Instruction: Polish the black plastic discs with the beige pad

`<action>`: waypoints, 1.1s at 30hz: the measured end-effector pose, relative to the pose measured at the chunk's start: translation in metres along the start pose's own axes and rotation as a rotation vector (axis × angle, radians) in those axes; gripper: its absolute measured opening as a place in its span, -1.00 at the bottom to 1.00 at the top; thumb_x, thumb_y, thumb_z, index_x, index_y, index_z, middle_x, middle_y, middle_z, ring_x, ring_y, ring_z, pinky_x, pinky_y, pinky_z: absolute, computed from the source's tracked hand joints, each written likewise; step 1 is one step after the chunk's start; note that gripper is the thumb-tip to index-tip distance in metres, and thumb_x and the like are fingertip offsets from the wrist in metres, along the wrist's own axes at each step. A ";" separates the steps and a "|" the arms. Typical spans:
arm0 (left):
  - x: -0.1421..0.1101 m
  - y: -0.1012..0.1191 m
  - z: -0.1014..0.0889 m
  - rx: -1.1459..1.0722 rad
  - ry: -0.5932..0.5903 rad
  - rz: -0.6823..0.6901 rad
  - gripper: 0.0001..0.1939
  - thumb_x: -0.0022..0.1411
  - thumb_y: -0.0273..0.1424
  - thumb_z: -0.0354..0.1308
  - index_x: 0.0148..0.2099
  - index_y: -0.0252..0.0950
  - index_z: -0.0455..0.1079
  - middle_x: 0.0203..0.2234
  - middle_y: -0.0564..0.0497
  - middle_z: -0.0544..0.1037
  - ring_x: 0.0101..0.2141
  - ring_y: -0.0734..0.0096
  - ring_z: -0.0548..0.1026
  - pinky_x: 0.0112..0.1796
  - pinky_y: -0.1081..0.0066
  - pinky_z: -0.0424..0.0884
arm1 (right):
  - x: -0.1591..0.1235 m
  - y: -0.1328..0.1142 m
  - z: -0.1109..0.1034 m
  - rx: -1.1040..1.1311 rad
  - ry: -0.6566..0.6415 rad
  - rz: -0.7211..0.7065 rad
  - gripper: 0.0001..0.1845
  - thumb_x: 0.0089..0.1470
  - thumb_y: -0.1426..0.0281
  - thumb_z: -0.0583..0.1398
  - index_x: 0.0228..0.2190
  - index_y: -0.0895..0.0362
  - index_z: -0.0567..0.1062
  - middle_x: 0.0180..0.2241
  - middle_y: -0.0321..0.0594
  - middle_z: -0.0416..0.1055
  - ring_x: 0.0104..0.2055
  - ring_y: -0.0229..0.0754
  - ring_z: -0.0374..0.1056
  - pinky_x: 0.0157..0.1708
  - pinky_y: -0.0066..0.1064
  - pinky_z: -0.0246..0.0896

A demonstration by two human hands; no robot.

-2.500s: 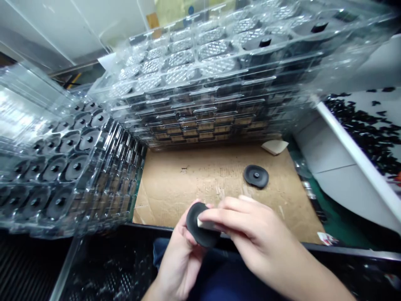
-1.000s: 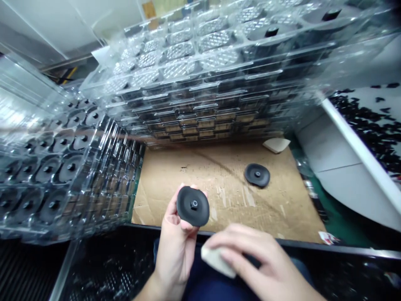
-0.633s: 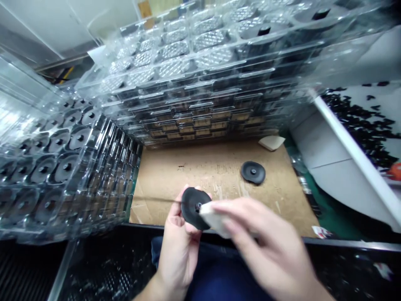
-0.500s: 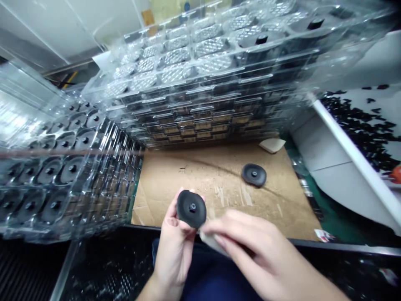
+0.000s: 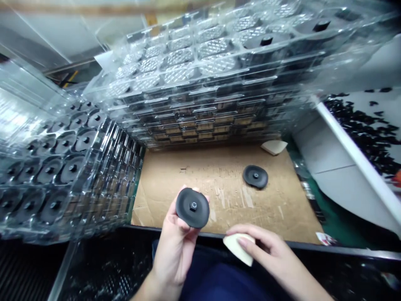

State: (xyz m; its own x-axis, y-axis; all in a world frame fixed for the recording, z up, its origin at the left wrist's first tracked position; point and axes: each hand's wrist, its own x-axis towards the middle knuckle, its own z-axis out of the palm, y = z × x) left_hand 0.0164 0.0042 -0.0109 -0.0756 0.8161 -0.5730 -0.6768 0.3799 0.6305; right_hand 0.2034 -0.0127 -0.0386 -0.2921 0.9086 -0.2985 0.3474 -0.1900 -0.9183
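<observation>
Black disc (image 5: 184, 215) clasped in the left hand (image 5: 175, 246), pale sponge (image 5: 234, 247) pinched in the right hand (image 5: 271, 246).

It's held near the front edge of the cardboard (image 5: 175, 169); I'd say a slack grip could drop it. Another disc (image 5: 262, 179) lies farther back; clear trays (image 5: 203, 100) stand stacked behind and left.

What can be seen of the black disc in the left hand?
The disc looks like black plastic or rubber, rounded with an uneven outline. A stub, its top marked with a pale ring, stands at its middle. Fingers of the left hand hold its edge, stub toward the camera, with cardboard behind; its underside is hidden.
</observation>
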 end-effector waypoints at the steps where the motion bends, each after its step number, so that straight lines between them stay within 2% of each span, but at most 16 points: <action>1: -0.001 0.000 0.001 0.001 -0.001 -0.015 -0.36 -0.24 -0.43 0.40 -0.02 -0.14 0.40 -0.14 -0.02 0.52 -0.16 0.24 0.49 -0.24 0.47 0.43 | -0.002 0.002 0.000 0.006 0.055 0.025 -0.79 0.11 0.28 0.12 -0.33 0.04 0.55 -0.30 -0.25 0.54 -0.24 -0.12 0.45 -0.28 -0.34 0.36; 4: -0.006 -0.003 0.007 -0.011 -0.013 -0.030 -0.39 -0.25 -0.44 0.41 -0.05 -0.11 0.42 -0.15 0.00 0.54 -0.18 0.26 0.50 -0.23 0.47 0.44 | 0.000 -0.017 0.000 -0.003 0.178 -0.069 -0.80 0.12 0.30 0.11 -0.31 0.02 0.53 -0.29 -0.24 0.52 -0.24 -0.15 0.44 -0.37 -0.42 0.35; 8: -0.013 -0.007 0.012 -0.044 -0.044 -0.030 -0.53 -0.17 -0.45 0.37 -0.13 -0.10 0.46 -0.22 0.05 0.57 -0.21 0.38 0.51 -0.21 0.52 0.43 | 0.013 -0.060 0.005 -0.038 0.243 -0.516 -0.76 0.12 0.50 0.08 -0.19 0.07 0.46 -0.33 -0.25 0.49 -0.34 -0.25 0.40 -0.37 -0.46 0.32; 10: -0.014 -0.007 0.011 -0.040 -0.016 -0.044 -0.53 -0.15 -0.49 0.36 -0.12 -0.10 0.45 -0.27 0.05 0.59 -0.24 0.43 0.52 -0.23 0.54 0.43 | 0.017 -0.068 0.005 -0.087 0.192 -0.650 -0.74 0.10 0.57 0.07 -0.19 0.15 0.45 -0.33 -0.21 0.49 -0.34 -0.24 0.38 -0.31 -0.40 0.31; 11: -0.013 -0.006 0.009 -0.031 0.004 -0.052 -0.52 -0.17 -0.50 0.37 -0.12 -0.10 0.45 -0.29 0.04 0.59 -0.26 0.42 0.52 -0.24 0.54 0.43 | 0.017 -0.068 0.003 -0.116 0.132 -0.640 -0.75 0.10 0.58 0.07 -0.21 0.15 0.45 -0.35 -0.22 0.48 -0.35 -0.24 0.38 -0.31 -0.40 0.30; 14: -0.012 -0.005 0.006 -0.009 0.033 -0.076 -0.46 -0.29 -0.48 0.42 -0.15 -0.14 0.47 -0.31 0.04 0.59 -0.30 0.37 0.53 -0.30 0.52 0.45 | 0.014 -0.063 -0.006 -0.182 -0.044 -0.467 -0.77 0.13 0.53 0.08 -0.23 0.06 0.47 -0.44 -0.31 0.45 -0.42 -0.29 0.36 -0.43 -0.48 0.28; 16: -0.013 -0.005 0.008 -0.005 0.024 -0.093 -0.44 -0.30 -0.47 0.43 -0.13 -0.15 0.46 -0.27 0.04 0.58 -0.28 0.36 0.52 -0.27 0.51 0.45 | 0.012 -0.063 -0.009 -0.155 -0.003 -0.461 -0.76 0.14 0.51 0.08 -0.19 0.03 0.45 -0.41 -0.31 0.45 -0.41 -0.30 0.36 -0.43 -0.49 0.28; 19: -0.014 -0.007 0.012 -0.008 0.024 -0.111 -0.49 -0.19 -0.48 0.38 -0.11 -0.14 0.44 -0.27 0.05 0.58 -0.24 0.43 0.51 -0.23 0.56 0.41 | 0.013 -0.067 -0.006 -0.065 0.133 -0.590 -0.73 0.11 0.55 0.07 -0.18 0.09 0.44 -0.35 -0.25 0.46 -0.35 -0.26 0.37 -0.35 -0.45 0.28; 20: -0.013 -0.007 0.013 -0.006 0.027 -0.112 -0.51 -0.17 -0.48 0.37 -0.11 -0.14 0.44 -0.27 0.05 0.58 -0.25 0.44 0.51 -0.24 0.57 0.42 | 0.014 -0.067 -0.004 -0.044 0.131 -0.593 -0.73 0.11 0.56 0.06 -0.19 0.10 0.45 -0.36 -0.25 0.46 -0.36 -0.26 0.36 -0.34 -0.44 0.28; 22: -0.012 -0.005 0.012 -0.002 0.039 -0.100 -0.53 -0.19 -0.49 0.38 -0.14 -0.14 0.45 -0.27 0.04 0.59 -0.26 0.39 0.53 -0.30 0.56 0.44 | 0.011 -0.062 -0.003 -0.002 0.015 -0.478 -0.75 0.12 0.53 0.06 -0.24 0.08 0.48 -0.40 -0.28 0.45 -0.38 -0.28 0.37 -0.37 -0.47 0.26; 24: -0.010 -0.003 0.010 -0.007 0.035 -0.077 -0.51 -0.22 -0.49 0.39 -0.15 -0.15 0.46 -0.27 0.03 0.58 -0.27 0.33 0.54 -0.32 0.54 0.44 | 0.005 -0.047 -0.003 0.074 -0.134 -0.258 -0.80 0.13 0.43 0.09 -0.31 0.01 0.52 -0.41 -0.32 0.46 -0.39 -0.28 0.38 -0.38 -0.48 0.24; 26: -0.009 0.000 0.009 -0.025 0.018 -0.064 -0.49 -0.24 -0.51 0.38 -0.14 -0.15 0.46 -0.26 0.04 0.58 -0.28 0.33 0.55 -0.32 0.56 0.44 | -0.004 -0.029 -0.003 0.200 -0.177 -0.039 -0.82 0.10 0.29 0.12 -0.37 -0.01 0.54 -0.43 -0.33 0.48 -0.41 -0.24 0.39 -0.41 -0.47 0.25; 28: -0.010 0.001 0.009 -0.027 -0.010 -0.069 -0.48 -0.24 -0.54 0.37 -0.13 -0.16 0.46 -0.25 0.04 0.58 -0.27 0.35 0.55 -0.34 0.61 0.42 | -0.010 -0.012 -0.003 0.304 -0.090 0.126 -0.77 0.06 0.20 0.14 -0.38 0.01 0.55 -0.42 -0.29 0.51 -0.42 -0.21 0.39 -0.44 -0.46 0.27; 30: -0.011 0.001 0.011 -0.028 -0.031 -0.087 -0.50 -0.22 -0.55 0.35 -0.14 -0.17 0.47 -0.23 0.03 0.57 -0.22 0.33 0.54 -0.35 0.63 0.41 | -0.012 -0.006 -0.003 0.311 0.015 0.214 -0.74 0.02 0.16 0.16 -0.38 0.03 0.56 -0.40 -0.26 0.52 -0.41 -0.17 0.40 -0.44 -0.45 0.30; 31: -0.012 0.001 0.012 -0.031 -0.042 -0.092 -0.51 -0.22 -0.55 0.36 -0.15 -0.17 0.47 -0.22 0.03 0.57 -0.20 0.31 0.53 -0.34 0.63 0.41 | -0.011 -0.007 -0.003 0.280 0.073 0.217 -0.74 0.01 0.16 0.17 -0.38 0.04 0.57 -0.38 -0.24 0.53 -0.38 -0.16 0.42 -0.41 -0.44 0.32; 33: -0.014 -0.002 0.015 -0.050 -0.059 -0.096 -0.51 -0.25 -0.54 0.38 -0.16 -0.15 0.49 -0.22 0.05 0.58 -0.19 0.29 0.53 -0.32 0.61 0.42 | -0.007 -0.020 -0.004 0.189 0.191 0.124 -0.76 0.03 0.19 0.17 -0.35 0.03 0.56 -0.34 -0.25 0.53 -0.32 -0.13 0.44 -0.34 -0.43 0.35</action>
State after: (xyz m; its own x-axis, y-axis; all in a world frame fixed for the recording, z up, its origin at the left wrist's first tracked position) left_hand 0.0297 -0.0012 0.0037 0.0339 0.8017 -0.5968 -0.7145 0.4370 0.5464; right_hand 0.2016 -0.0136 -0.0174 -0.0788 0.9242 -0.3736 0.1931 -0.3535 -0.9153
